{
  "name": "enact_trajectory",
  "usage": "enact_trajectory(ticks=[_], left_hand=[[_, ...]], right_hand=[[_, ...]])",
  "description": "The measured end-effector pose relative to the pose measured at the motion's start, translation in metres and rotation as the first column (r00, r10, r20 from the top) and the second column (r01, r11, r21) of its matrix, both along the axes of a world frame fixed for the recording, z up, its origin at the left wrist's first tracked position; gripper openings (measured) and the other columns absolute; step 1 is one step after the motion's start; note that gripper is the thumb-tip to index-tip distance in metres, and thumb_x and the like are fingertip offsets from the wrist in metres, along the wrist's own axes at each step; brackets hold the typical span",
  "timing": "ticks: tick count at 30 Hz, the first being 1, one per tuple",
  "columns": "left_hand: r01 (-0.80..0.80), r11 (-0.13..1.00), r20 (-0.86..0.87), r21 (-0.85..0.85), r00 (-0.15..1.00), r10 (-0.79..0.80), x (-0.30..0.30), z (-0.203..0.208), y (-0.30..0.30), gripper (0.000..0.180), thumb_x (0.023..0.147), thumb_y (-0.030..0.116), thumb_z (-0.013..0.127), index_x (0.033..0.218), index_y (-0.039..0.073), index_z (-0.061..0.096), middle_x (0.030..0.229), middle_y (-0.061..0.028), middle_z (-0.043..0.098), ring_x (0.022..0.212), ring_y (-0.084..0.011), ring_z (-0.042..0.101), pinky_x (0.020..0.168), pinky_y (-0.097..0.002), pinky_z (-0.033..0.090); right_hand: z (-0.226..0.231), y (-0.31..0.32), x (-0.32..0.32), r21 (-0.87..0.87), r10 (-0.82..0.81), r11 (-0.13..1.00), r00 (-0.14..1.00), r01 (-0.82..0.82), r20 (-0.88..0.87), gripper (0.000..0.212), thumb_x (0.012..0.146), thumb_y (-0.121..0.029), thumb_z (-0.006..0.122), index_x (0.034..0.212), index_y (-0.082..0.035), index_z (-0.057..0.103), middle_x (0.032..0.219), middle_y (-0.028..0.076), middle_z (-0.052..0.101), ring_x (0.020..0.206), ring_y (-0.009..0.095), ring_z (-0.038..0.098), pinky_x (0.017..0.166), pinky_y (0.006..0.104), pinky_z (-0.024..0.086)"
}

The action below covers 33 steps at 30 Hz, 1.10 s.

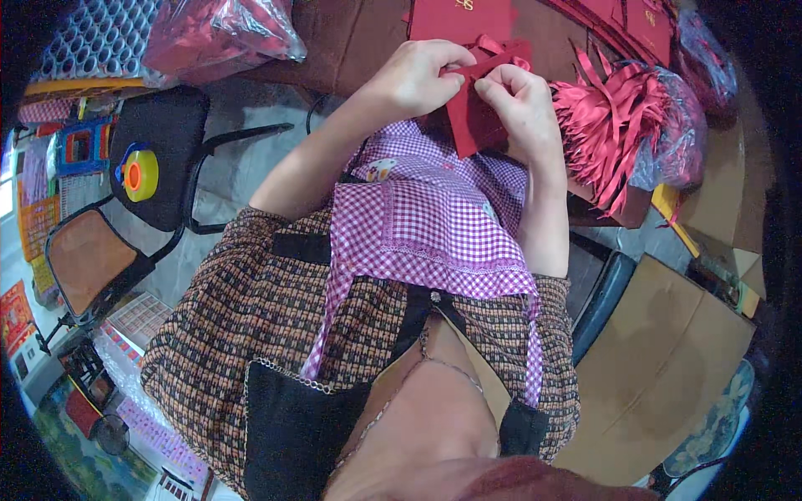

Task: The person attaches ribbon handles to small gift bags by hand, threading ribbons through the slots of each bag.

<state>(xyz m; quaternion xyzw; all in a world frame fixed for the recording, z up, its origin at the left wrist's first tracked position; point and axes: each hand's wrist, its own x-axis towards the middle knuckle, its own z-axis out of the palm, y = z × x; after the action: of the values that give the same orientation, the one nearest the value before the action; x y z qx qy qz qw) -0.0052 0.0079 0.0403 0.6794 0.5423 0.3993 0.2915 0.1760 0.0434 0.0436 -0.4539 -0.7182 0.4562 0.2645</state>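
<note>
Above my lap, at the table edge, both hands hold a flat dark red piece (472,125) that hangs down between them; whether it is card or cloth I cannot tell. At its top a shiny red ribbon (493,43) shows in a loop. My left hand (418,79) pinches the upper left part, its fingers bent and partly hidden behind the piece. With thumb and bent fingers, my right hand (522,100) closes on the upper right part near the ribbon. A bunch of cut red ribbons (614,113) lies just right of my right hand.
Red flat pieces (647,33) with gold marks are stacked on the brown table (347,33). A clear plastic bag (225,37) lies at the back left. Black chairs (159,159) stand left, one bearing a yellow round thing (140,175). Cardboard (660,367) leans at right.
</note>
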Motion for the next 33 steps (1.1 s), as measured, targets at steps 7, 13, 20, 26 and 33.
enact_trajectory(ticks=[7,13,20,26,33], left_hand=[[0.01,0.999,0.017,-0.053,1.0,-0.009,0.0,0.003,0.002,0.03,0.074,0.012,0.061,0.101,0.0,0.064,0.087,-0.0176,0.066,0.081,-0.0269,0.066,0.074,-0.0346,0.051],[0.077,0.989,0.127,-0.124,0.99,-0.061,-0.005,0.0,0.004,0.027,0.076,0.01,0.062,0.101,0.001,0.064,0.085,-0.0164,0.066,0.077,-0.0216,0.066,0.072,-0.0312,0.051],[0.03,0.996,0.051,-0.089,0.998,-0.026,-0.002,-0.001,0.002,0.026,0.076,0.01,0.059,0.101,0.004,0.065,0.085,-0.0177,0.066,0.079,-0.0256,0.066,0.074,-0.0326,0.052],[-0.011,1.0,-0.137,-0.004,0.991,0.011,0.011,0.014,-0.005,0.027,0.078,0.008,0.059,0.104,0.003,0.063,0.088,-0.0168,0.066,0.08,-0.0237,0.066,0.073,-0.0329,0.051],[0.026,0.999,-0.109,0.047,0.994,-0.021,0.003,0.011,-0.007,0.028,0.078,0.009,0.058,0.105,0.003,0.062,0.089,-0.017,0.066,0.08,-0.0269,0.066,0.073,-0.0337,0.051]], right_hand=[[0.002,0.003,0.002,0.019,0.018,1.0,0.999,-0.018,0.041,0.013,0.08,-0.011,0.062,0.076,0.001,0.061,0.066,-0.003,0.055,0.061,0.005,0.047,0.054,0.0221,0.038],[0.006,0.0,-0.002,0.033,0.003,0.999,0.997,-0.005,0.077,0.015,0.08,-0.012,0.063,0.077,0.002,0.062,0.064,-0.004,0.053,0.059,0.005,0.046,0.053,0.0221,0.038],[0.006,-0.012,-0.018,0.498,-0.155,0.867,0.959,0.017,0.236,0.016,0.077,-0.016,0.063,0.074,0.0,0.062,0.06,0.014,0.059,0.052,0.023,0.056,0.058,0.0349,0.043],[0.012,-0.027,-0.024,0.805,-0.255,0.581,0.913,-0.119,0.32,0.012,0.075,-0.01,0.06,0.068,-0.003,0.053,0.059,0.013,0.057,0.053,0.029,0.055,0.064,0.0394,0.038],[0.029,-0.023,-0.005,0.67,-0.106,0.728,0.942,-0.144,0.319,0.014,0.078,-0.012,0.062,0.086,-0.001,0.06,0.075,0.015,0.063,0.07,0.03,0.061,0.068,0.0394,0.043]])
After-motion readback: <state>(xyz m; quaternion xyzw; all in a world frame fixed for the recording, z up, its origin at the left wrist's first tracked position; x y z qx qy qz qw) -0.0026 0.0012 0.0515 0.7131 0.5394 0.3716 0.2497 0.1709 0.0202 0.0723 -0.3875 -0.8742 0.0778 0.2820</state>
